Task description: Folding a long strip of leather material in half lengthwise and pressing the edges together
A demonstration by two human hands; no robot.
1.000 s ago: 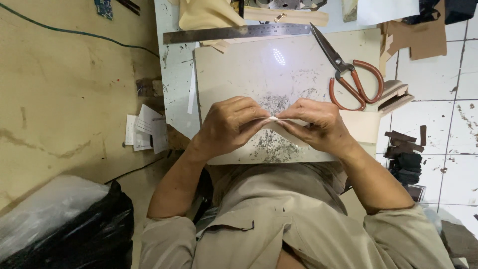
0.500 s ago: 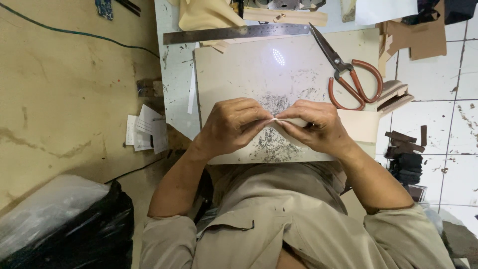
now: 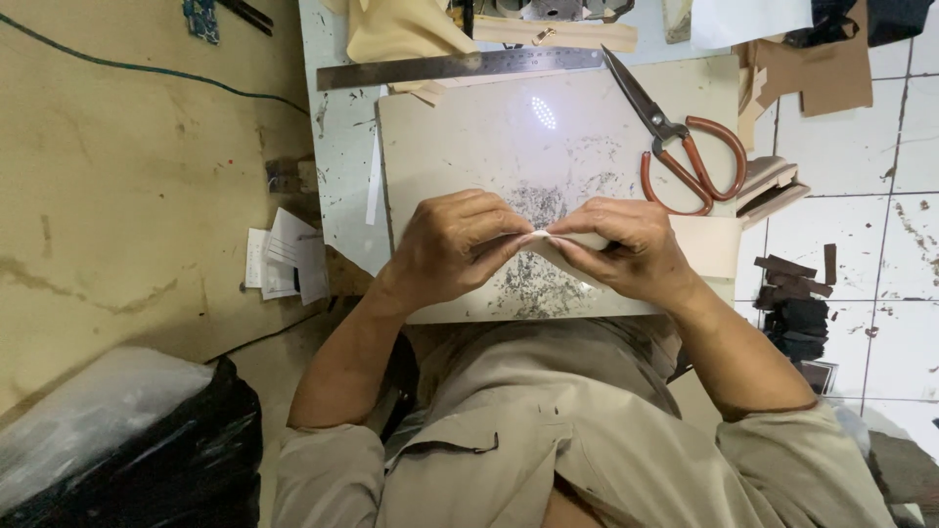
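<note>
Now both grips pinch the cream strip (image 3: 685, 244): left hand (image 3: 452, 246) and right hand (image 3: 626, 246) meet fingertip to fingertip above the scarred cutting board (image 3: 469, 137), scissors (image 3: 685, 147) far right on the bench (image 3: 342, 147).

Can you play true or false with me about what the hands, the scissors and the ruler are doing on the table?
1. Both hands pinch one pale cream strip between them. True: the left hand and the right hand meet on the cream strip.
2. The right hand is holding the scissors. False: the red-handled scissors lie closed on the scuffed white cutting slab, untouched.
3. The metal ruler lies along the far edge of the slab. True.
4. The ruler is in the left hand. False: no hand touches it.
5. A black plastic bag sits to the person's left. True.
</note>
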